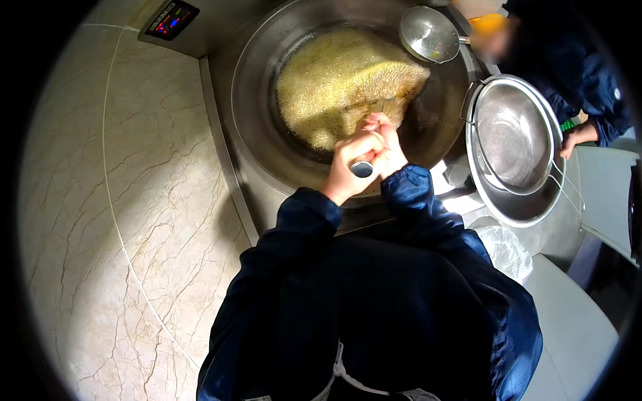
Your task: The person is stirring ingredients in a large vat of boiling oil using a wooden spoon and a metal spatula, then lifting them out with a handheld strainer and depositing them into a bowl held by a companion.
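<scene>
A large metal wok (253,95) is in front of me, with foaming yellow liquid (321,80) bubbling across much of its bowl. Both my hands grip the handle of one long utensil. The handle's round dark end (362,169) sticks out toward me from my left hand (348,159). My right hand (391,145) closes around the handle farther forward, close beside the left. A short stretch of metal shaft (383,105) shows beyond my fingers. The utensil's head is hidden in the foam, so its kind cannot be told.
A metal ladle (430,34) rests over the wok's far right rim. To the right, a strainer (511,135) sits in a metal basin (539,208); another person's hand (577,139) is at its edge. A lit control panel (171,21) is far left, beside a marbled wall (150,200). A clear plastic bag (504,250) lies right.
</scene>
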### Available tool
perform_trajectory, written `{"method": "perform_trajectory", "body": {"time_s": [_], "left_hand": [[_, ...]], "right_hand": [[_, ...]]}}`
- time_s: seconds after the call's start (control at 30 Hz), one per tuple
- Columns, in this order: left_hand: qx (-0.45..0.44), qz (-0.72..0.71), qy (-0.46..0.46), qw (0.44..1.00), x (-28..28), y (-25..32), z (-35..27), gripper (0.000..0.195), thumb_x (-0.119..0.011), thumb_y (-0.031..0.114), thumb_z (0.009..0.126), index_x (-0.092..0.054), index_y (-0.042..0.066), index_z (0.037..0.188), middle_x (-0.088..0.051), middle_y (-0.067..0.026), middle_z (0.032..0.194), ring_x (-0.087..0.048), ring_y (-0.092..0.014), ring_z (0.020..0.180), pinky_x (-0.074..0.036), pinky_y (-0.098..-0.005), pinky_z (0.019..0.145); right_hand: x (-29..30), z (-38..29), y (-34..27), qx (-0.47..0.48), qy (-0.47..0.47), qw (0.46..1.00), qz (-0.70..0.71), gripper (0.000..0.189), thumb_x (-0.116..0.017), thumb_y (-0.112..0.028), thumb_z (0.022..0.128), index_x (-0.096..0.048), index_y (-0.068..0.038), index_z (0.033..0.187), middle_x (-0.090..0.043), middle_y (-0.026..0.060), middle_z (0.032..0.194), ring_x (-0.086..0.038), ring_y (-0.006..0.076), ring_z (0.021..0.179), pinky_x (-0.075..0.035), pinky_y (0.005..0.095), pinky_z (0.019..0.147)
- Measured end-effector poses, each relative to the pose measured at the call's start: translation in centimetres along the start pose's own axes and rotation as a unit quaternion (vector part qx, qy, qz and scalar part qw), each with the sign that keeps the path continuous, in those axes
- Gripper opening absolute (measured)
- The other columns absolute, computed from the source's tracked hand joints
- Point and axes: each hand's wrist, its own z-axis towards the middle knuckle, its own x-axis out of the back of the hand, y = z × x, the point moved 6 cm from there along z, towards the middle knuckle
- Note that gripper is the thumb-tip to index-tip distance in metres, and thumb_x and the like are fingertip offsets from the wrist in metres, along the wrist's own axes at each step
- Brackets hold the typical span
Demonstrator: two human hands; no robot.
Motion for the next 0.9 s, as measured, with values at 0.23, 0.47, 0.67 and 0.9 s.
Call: {"method": "perform_trajectory", "body": {"time_s": [0.23,0.47,0.67,0.9], "left_hand": [[-0.069,0.071,0.023,0.995,-1.5,-4.5,-0.6,0.015,-0.062,-0.003,0.065,-0.048,0.002,0.063,-0.056,-0.0091,0.069,-0.058,-0.025,0.076,-0.046,-0.0331,0.071],[0.003,0.112,0.165,0.980,0.9,-7.0,-0.8,0.012,-0.062,0.000,0.071,-0.051,-0.001,0.074,-0.058,-0.0160,0.095,-0.054,-0.029,0.098,-0.043,-0.0322,0.080],[0.063,-0.018,0.299,0.952,5.2,-3.4,1.0,0.003,-0.049,0.002,0.083,-0.050,-0.001,0.084,-0.055,-0.0150,0.105,-0.048,-0.024,0.106,-0.034,-0.0330,0.090],[-0.075,-0.120,0.210,0.968,12.6,10.2,3.6,0.028,-0.044,0.027,0.086,-0.035,0.009,0.067,-0.036,-0.0030,0.051,-0.038,-0.016,0.050,-0.038,-0.0354,0.064]], "right_hand": [[1.2,3.6,-2.1,-0.080,0.042,0.996,-0.027,0.028,-0.045,-0.014,0.079,-0.032,-0.011,0.055,-0.034,-0.0026,0.049,-0.035,0.0087,0.044,-0.034,0.0199,0.040],[-1.0,7.8,-2.7,-0.057,0.150,0.951,-0.265,0.026,-0.041,-0.013,0.079,-0.031,-0.013,0.055,-0.034,-0.0011,0.044,-0.031,0.0100,0.038,-0.030,0.0230,0.035],[-6.3,8.9,0.0,0.013,0.105,0.925,-0.364,0.015,-0.041,-0.011,0.085,-0.043,0.000,0.075,-0.049,0.0085,0.064,-0.054,0.0175,0.058,-0.050,0.0269,0.051],[-13.0,-2.0,11.1,-0.123,0.022,0.992,0.003,0.013,-0.046,-0.012,0.084,-0.048,0.001,0.084,-0.056,0.0108,0.087,-0.055,0.0258,0.092,-0.042,0.0434,0.087]]}}
